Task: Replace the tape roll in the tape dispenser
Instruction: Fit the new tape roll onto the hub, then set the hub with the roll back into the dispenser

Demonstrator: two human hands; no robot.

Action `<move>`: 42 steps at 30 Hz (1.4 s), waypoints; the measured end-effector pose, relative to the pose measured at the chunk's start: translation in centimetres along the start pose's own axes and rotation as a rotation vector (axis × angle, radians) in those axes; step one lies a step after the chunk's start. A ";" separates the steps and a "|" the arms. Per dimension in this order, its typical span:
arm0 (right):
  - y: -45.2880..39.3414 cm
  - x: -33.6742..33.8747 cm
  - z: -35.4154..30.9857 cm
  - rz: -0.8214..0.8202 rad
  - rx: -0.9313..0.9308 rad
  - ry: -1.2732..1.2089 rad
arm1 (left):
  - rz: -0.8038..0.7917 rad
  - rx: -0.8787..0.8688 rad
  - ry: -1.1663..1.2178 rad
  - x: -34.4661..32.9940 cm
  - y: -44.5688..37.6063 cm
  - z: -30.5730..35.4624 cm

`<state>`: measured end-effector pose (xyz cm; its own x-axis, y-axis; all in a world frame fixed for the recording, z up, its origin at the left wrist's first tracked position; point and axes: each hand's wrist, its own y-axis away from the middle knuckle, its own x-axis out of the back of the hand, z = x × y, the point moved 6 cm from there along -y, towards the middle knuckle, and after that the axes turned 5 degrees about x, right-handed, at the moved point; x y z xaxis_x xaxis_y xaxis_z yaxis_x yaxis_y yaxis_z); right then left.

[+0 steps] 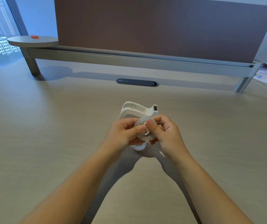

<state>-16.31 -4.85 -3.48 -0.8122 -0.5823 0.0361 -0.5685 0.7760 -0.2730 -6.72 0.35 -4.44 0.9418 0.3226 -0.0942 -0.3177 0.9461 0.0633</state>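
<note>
A white tape roll (145, 130) is gripped above the bench (48, 135) by both hands, the left hand (123, 135) and the right hand (166, 135) pressed close together with thumbs laid over its hub, and a second white ring (138, 147) is glimpsed just beneath them. Just beyond, the white tape dispenser (137, 110) is seen standing empty on the bench, touched by nothing, while farther back a dark cable slot (137, 82) and a brown divider panel (153, 26) are made out.
</note>
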 end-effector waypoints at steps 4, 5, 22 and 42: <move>0.1 1.1 -0.3 0.022 0.016 0.158 | -0.101 0.169 0.187 0.0 0.3 -0.4; 0.1 1.4 -0.3 0.038 0.032 0.183 | -0.110 0.202 0.226 0.0 0.4 -0.4; 0.2 0.9 -0.3 -0.062 0.170 0.362 | 0.017 -0.138 -0.290 1.5 0.3 1.9; -6.2 1.1 2.2 0.019 -0.002 0.801 | 0.248 -0.210 -0.424 5.2 -7.4 5.1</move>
<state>-13.36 -10.83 -3.85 -0.6682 -0.2184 0.7112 -0.5532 0.7850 -0.2788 1.08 -5.09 -0.29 0.7838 0.5379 0.3105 -0.5104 0.8427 -0.1716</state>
